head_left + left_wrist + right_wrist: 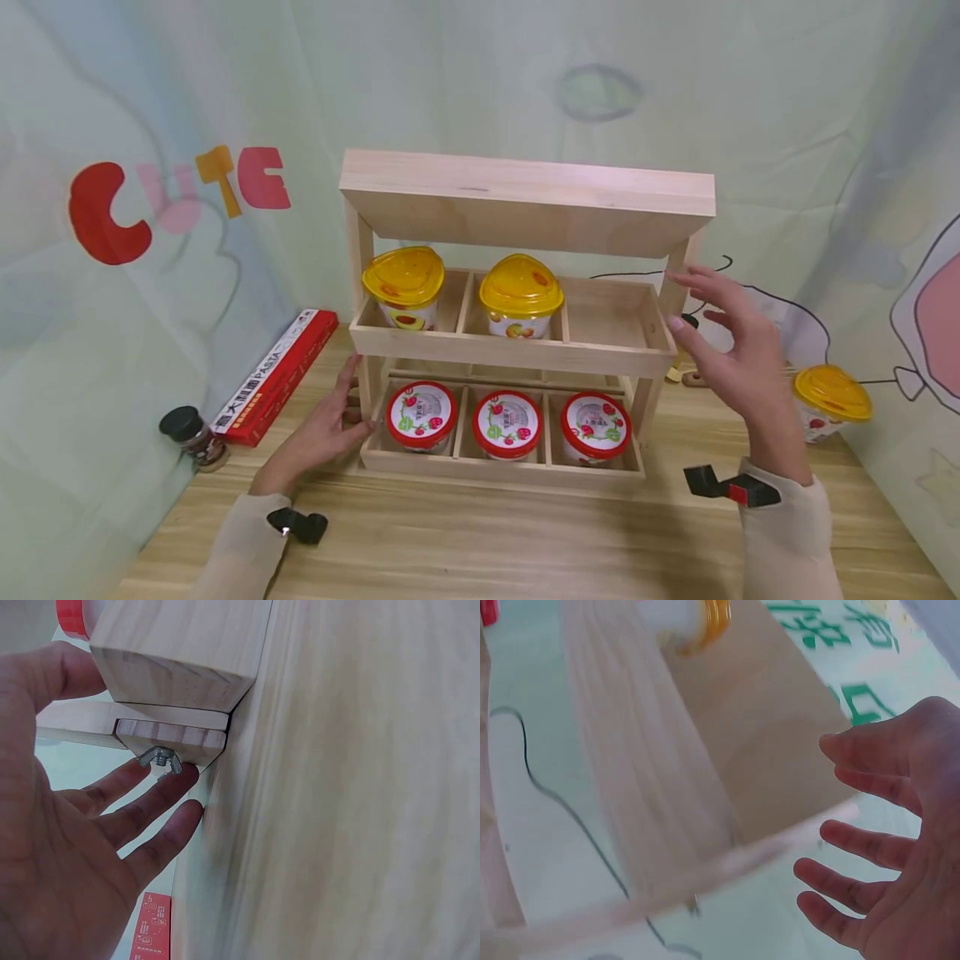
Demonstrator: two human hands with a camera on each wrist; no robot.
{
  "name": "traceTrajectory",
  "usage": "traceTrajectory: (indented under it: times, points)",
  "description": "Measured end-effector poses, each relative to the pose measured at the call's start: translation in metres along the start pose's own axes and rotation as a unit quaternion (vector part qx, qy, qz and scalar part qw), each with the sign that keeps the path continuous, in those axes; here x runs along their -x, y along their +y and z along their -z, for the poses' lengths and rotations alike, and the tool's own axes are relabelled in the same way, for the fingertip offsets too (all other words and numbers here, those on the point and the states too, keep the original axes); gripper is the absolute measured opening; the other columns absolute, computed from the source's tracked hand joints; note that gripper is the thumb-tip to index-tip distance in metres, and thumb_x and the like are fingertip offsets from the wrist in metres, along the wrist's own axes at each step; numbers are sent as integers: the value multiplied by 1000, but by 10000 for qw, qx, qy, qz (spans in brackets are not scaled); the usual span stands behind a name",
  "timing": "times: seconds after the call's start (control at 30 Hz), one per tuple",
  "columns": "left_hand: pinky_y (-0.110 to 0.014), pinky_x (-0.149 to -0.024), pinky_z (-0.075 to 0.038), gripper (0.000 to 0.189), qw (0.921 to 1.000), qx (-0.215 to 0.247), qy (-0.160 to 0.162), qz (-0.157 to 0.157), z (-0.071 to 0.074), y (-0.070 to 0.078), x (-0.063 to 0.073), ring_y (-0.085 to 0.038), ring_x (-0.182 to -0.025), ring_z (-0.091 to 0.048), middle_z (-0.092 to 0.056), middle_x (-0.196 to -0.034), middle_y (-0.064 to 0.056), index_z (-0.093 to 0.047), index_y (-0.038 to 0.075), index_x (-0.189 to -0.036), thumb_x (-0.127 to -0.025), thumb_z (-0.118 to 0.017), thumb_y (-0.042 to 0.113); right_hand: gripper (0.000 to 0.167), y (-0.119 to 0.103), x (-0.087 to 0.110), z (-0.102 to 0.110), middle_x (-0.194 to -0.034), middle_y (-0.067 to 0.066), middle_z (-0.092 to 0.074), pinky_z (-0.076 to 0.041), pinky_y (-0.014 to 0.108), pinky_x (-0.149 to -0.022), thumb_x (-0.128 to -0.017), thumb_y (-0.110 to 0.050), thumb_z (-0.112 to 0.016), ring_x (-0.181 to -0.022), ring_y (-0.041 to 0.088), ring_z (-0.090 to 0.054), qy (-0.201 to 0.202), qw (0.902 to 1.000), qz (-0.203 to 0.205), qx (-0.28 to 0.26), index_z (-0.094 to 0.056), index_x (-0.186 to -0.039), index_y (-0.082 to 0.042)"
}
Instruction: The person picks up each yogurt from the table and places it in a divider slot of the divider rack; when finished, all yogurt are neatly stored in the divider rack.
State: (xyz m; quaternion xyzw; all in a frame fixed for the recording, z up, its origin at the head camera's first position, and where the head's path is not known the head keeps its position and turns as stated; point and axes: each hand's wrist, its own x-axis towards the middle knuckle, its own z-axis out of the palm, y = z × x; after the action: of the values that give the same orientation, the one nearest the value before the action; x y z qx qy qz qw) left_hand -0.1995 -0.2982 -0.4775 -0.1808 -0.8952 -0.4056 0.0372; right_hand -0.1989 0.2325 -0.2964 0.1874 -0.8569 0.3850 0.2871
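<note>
A two-tier wooden rack (517, 352) stands on the table. Two tubs with yellow lids, a left one (405, 279) and a middle one (521, 287), sit in the upper tier, whose right compartment is bare. Below, each compartment holds a tub with a red-rimmed lid: left (422, 415), middle (507, 425) and right (596, 427). My left hand (322, 437) holds the rack's lower left end, thumb on one side and fingers bent around the other, near a metal wing nut (161, 756). My right hand (738, 354), fingers spread, is beside the upper right end; a gap shows between them in the right wrist view.
At the left lie a red pasta box (277, 375) and a small jar with a black cap (197, 437). Another yellow-lidded tub (831, 400) stands to the right, beyond my right wrist. Printed curtains (487, 100) surround the table. Small items are partly hidden behind the rack's right side.
</note>
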Motion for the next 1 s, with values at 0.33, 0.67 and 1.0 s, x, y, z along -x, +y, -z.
traceTrajectory:
  times: [0.33,0.67,1.0]
  points:
    - [-61,-94,-65,118,9999,114,21,-92,1,1,1,-57,-122,-67,-40,-156,-41,13,25,-171,-94,-74,6,57,44,28,29,-169,8,-47,-34,6,-108,-104,-25,-70,-144,44,-51,70,9930,-1054,535,-53,-159,-22]
    - [-62,-96,-64,118,10000,73,4,7,2,2,1,-57,-124,-65,-38,-157,-41,13,26,-172,-95,-74,8,57,87,47,52,-173,18,-38,-34,60,-132,-109,-33,-62,-153,54,-40,74,9771,-1923,908,-47,-161,-16]
    - [-62,-98,-63,119,10000,-22,23,76,-2,0,0,-59,-127,-64,-37,-158,-40,14,29,-172,-94,-73,7,64,123,56,72,-177,27,-23,-29,85,-119,-111,-39,-54,-155,61,-29,-125,9472,-3000,1122,-36,-166,-12]
